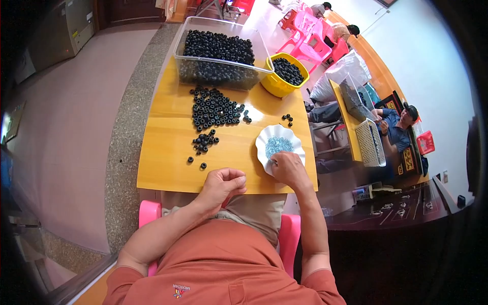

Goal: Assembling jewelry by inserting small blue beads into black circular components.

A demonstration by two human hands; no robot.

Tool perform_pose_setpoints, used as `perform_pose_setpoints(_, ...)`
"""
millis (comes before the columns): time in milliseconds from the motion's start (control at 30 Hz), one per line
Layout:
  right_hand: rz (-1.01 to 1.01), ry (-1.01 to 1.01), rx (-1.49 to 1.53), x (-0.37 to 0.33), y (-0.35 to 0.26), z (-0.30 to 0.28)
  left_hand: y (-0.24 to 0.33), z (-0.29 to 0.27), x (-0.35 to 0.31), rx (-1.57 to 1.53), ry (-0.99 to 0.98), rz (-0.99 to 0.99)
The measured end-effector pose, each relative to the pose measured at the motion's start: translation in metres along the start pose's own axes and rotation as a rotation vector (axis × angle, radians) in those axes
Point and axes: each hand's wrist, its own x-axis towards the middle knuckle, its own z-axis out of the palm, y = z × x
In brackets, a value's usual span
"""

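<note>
Over the right rim of a scalloped white dish (300, 142), my right hand (288, 169) dips its closed fingertips toward a heap of small, clear bluish pieces (279, 145). Whatever those fingertips pinch is too small to make out. My left hand (222, 186) is closed above the table's near edge, thumb against the curled forefinger; anything inside it is hidden. Beyond it lie a few loose black ring-shaped parts (203, 166) and a small cluster of black parts (205, 141). Farther back spreads a larger patch of black ring-shaped parts (216, 109).
At the table's (168, 147) far end stand a clear plastic bin (218, 63) and a yellow tub (279, 87), both holding black parts. Several black pieces (287, 120) lie beyond the dish. On the right, another person (397, 127) sits at a bench with a white basket (371, 145).
</note>
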Motion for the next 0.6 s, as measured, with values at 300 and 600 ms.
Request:
perform_pose_setpoints(300,-0.018,0.023,0.01,-0.0014,0.003,-0.0012,0.0024,0.0029,-0.001,-0.002,0.016,-0.011)
perform_pose_setpoints(600,-0.037,0.037,0.053,-0.0007,0.0054,-0.001,0.0025,0.005,-0.0024,0.008,0.042,-0.03)
